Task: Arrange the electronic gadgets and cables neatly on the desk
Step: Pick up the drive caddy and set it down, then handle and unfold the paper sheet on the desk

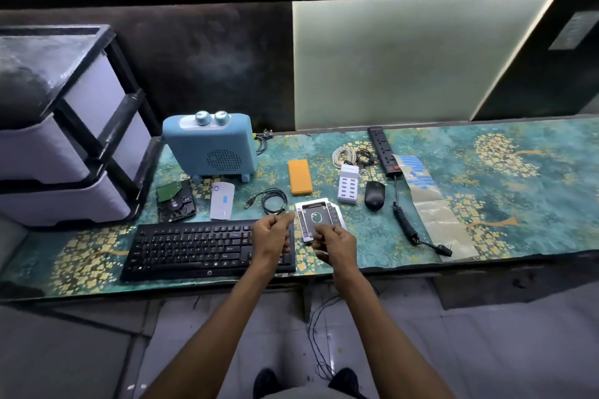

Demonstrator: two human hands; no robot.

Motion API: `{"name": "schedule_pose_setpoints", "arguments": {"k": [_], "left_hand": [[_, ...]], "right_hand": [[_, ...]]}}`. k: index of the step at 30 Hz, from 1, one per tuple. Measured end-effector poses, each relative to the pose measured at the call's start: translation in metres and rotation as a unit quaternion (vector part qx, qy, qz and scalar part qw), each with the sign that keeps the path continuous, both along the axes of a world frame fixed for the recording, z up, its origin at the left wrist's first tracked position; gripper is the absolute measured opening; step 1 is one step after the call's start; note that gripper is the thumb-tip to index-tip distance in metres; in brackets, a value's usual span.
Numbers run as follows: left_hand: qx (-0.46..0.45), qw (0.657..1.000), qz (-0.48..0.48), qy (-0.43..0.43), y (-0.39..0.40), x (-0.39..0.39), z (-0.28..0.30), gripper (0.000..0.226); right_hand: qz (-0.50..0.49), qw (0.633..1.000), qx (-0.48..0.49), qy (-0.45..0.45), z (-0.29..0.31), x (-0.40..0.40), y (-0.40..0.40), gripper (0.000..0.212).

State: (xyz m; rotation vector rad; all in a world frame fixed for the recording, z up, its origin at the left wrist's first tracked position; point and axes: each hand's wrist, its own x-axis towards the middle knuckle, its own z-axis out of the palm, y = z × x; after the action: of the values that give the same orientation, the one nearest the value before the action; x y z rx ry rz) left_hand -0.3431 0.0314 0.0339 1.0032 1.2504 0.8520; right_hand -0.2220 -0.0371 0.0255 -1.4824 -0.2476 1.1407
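Head-cam view down onto a desk (486, 172) w/ a teal floral cover. Both bare hands hover at centre, just above the front edge. Left hand (270, 236) sits over the right end of a black keyboard (194, 246), fingers curled, thumb and forefinger pinched – can't tell if anything is in the pinch. Right hand (337, 241) is loosely curled, fingertips touching the near edge of a silver drive caddy (316, 214) lying flat on the cover. Behind, left to right: bare hard drive (175, 201), white card (222, 199), coiled black USB cable (272, 201), orange case (299, 176), white multi-port charger (348, 186), black mouse (374, 194), power strip (382, 149). A blue speaker (209, 146) stands at back left.
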Motion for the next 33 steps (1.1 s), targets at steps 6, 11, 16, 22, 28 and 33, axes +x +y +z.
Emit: {"name": "schedule_pose_setpoints", "arguments": {"k": [6,11,16,22,28,33], "left_hand": [[-0.014,0.996,-0.083,0.001,-0.008,0.039,-0.015,0.025],[-0.042,0.982,-0.182,0.013,-0.034,0.092,-0.028,0.027],[-0.059,0.970,-0.234,0.035,-0.049,0.160,-0.039,0.032],[-0.045,0.956,-0.278,0.088,-0.055,0.249,-0.050,0.016],[-0.099,0.949,-0.278,0.114,-0.045,0.339,-0.072,0.042],[-0.110,0.952,-0.241,0.152,-0.037,0.379,-0.094,0.059]], "right_hand": [[-0.063,0.998,-0.014,-0.028,-0.005,0.018,-0.030,0.016],[-0.189,0.981,-0.049,-0.021,-0.018,0.062,-0.081,0.015],[-0.262,0.962,-0.079,-0.017,-0.036,0.119,-0.101,0.011],[-0.296,0.945,-0.129,-0.058,-0.057,0.201,-0.108,0.008],[-0.290,0.932,-0.172,-0.132,-0.074,0.287,-0.122,0.015],[-0.191,0.939,-0.208,-0.196,-0.084,0.329,-0.123,0.025]]}}
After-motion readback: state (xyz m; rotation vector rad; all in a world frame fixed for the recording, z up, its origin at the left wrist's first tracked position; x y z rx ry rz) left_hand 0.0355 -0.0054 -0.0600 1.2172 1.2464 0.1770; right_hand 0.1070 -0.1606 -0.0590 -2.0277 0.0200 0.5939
